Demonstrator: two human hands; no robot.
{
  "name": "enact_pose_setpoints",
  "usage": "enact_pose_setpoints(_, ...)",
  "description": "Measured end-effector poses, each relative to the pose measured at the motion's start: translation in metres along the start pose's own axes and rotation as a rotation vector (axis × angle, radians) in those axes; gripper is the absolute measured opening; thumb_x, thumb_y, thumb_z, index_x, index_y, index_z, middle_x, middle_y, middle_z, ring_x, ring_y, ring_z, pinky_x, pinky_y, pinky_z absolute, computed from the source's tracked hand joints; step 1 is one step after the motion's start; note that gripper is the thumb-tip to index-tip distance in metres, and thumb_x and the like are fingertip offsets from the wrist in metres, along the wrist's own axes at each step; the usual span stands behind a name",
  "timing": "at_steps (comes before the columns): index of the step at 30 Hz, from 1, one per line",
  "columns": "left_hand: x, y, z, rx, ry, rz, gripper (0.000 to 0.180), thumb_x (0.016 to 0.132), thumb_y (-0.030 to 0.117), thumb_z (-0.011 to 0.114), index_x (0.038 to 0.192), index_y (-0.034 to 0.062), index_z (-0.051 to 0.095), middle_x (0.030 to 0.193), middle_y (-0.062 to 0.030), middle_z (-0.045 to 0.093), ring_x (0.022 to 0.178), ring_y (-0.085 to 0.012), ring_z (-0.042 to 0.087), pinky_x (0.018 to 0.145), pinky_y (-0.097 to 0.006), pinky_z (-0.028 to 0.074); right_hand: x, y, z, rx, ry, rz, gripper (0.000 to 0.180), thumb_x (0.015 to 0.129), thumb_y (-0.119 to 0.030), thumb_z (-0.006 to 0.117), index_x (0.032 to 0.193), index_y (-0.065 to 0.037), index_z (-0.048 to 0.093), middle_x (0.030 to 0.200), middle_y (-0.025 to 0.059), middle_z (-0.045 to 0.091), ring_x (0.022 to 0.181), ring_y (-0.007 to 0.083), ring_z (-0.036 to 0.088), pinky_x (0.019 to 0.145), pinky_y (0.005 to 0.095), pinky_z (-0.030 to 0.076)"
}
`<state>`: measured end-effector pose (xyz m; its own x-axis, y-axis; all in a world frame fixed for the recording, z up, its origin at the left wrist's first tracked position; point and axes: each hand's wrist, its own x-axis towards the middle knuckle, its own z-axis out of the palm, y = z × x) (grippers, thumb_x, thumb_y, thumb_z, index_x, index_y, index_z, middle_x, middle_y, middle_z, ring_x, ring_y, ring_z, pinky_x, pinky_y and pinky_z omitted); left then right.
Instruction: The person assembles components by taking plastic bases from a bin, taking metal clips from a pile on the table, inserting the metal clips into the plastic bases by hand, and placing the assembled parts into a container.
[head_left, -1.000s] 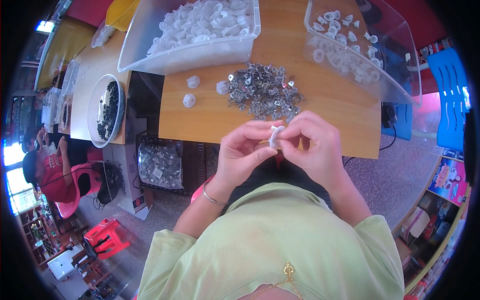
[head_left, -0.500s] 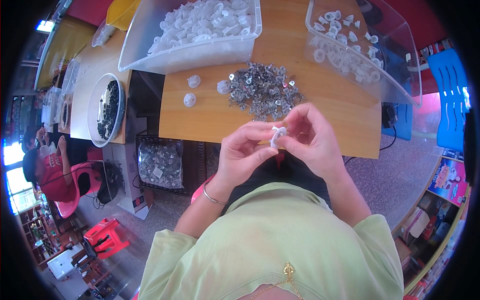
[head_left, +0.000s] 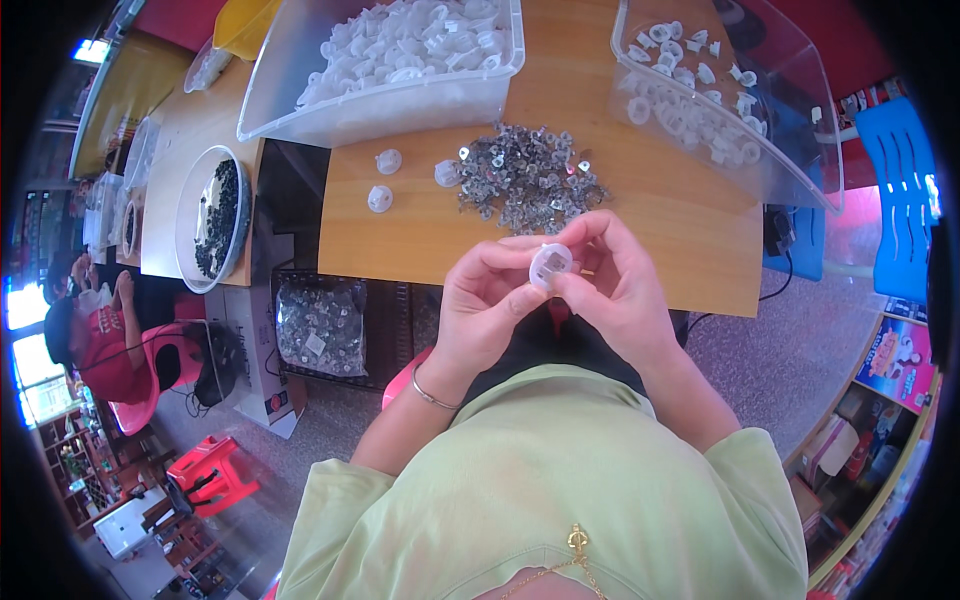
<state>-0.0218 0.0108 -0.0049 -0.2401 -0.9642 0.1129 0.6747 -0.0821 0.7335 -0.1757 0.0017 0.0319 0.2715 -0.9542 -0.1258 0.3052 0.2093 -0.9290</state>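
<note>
Between both hands, above the table's near edge, is a small round white plastic part with its flat face turned up and a squarish greyish patch in its middle. My left hand pinches it from the left with thumb and fingers. From the right, my right hand grips its rim, its thumb pressed near the edge. Whether a smaller piece sits in the right fingers cannot be made out. Just beyond the hands lies a heap of small metal pieces. Left of the heap are a few loose white plastic parts.
A see-through bin full of white parts stands at the far left of the table; another bin with fewer is at right. A round tub holds black pieces. A bag of metal pieces sits below. Another person sits at far left.
The white plastic part has turned from edge-on to showing its flat face. Both hands have shifted slightly with it, still gripping it.
</note>
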Motion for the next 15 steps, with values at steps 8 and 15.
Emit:
enact_pose_setpoints(8, 0.0007, 0.0001, -0.0022, 0.034, -0.02, 0.02, 0.019, 0.083, -0.003, 0.06, 0.102, 0.0011, 0.056, 0.119, -0.0189, 0.054, 0.107, -0.0222, 0.055, 0.091, -0.036, 0.047, 0.0004, -0.0013, 0.0006, 0.01, -0.004, -0.004, 0.022, 0.082, -0.004, 0.061, 0.101, -0.003, 0.049, 0.092, 0.0005, 0.053, 0.082, 0.0053, 0.052, 0.073, 0.0218, 0.046)
enact_pose_setpoints(15, 0.0016, 0.0012, -0.0034, 0.201, -0.061, 0.109, 0.02, 0.083, -0.002, 0.061, 0.102, 0.0002, 0.056, 0.117, -0.0184, 0.054, 0.108, -0.0225, 0.054, 0.091, -0.033, 0.048, -0.0002, 0.0039, 0.0012, -0.05, 0.028, -0.054, 0.023, 0.081, -0.002, 0.061, 0.1, -0.003, 0.049, 0.093, 0.0013, 0.054, 0.085, 0.0067, 0.054, 0.074, 0.0223, 0.047)
